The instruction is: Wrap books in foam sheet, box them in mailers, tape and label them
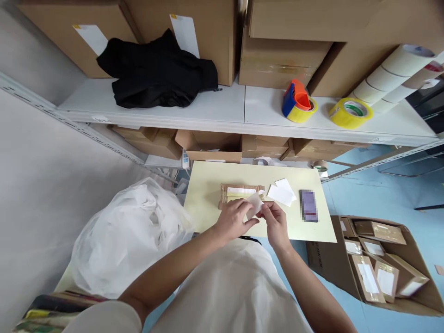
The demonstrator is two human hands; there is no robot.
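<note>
My right hand pinches the edge of a small white label between thumb and fingertips. On its other side, the fingers of my left hand hold the label, the left thumb pointing toward the right hand. Just beyond both hands lies a corrugated cardboard package with a white and pale yellow strip on top; the left hand partly hides it. To the right, several white paper slips lie overlapping on the pale yellow table.
A blurred purple phone-like object lies at the table's right. An open carton of labelled boxes stands on the floor at right. At left is a bulky white plastic bag. The shelf holds black cloth, a tape dispenser and yellow tape.
</note>
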